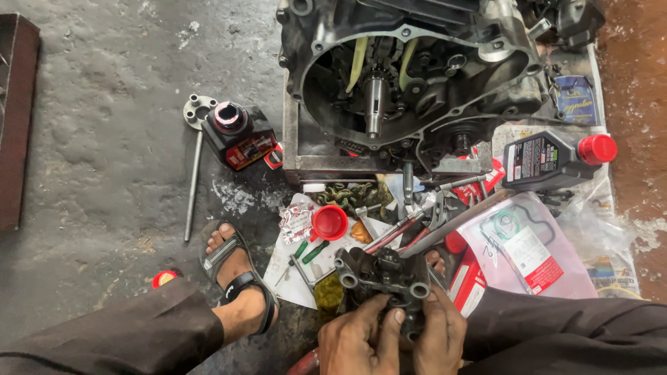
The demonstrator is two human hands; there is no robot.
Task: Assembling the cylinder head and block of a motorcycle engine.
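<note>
My left hand (356,340) and my right hand (439,335) both grip a dark, greasy metal engine part (381,274) with round bosses, held low between my knees. The left thumb presses on its lower edge. Just beyond it lie a red funnel-like cap (329,222), green-handled tools (308,251) and several pliers and screwdrivers (406,226) on white paper. An opened engine crankcase (410,76) with a central shaft and gears stands on a metal frame at the top.
A black oil bottle with a red cap (556,160) lies at right beside a plastic gasket packet (528,243). An open black bottle (240,132), a round flange with a long rod (194,167), my sandalled foot (240,278) and a small red cap (164,278) are on the concrete floor at left.
</note>
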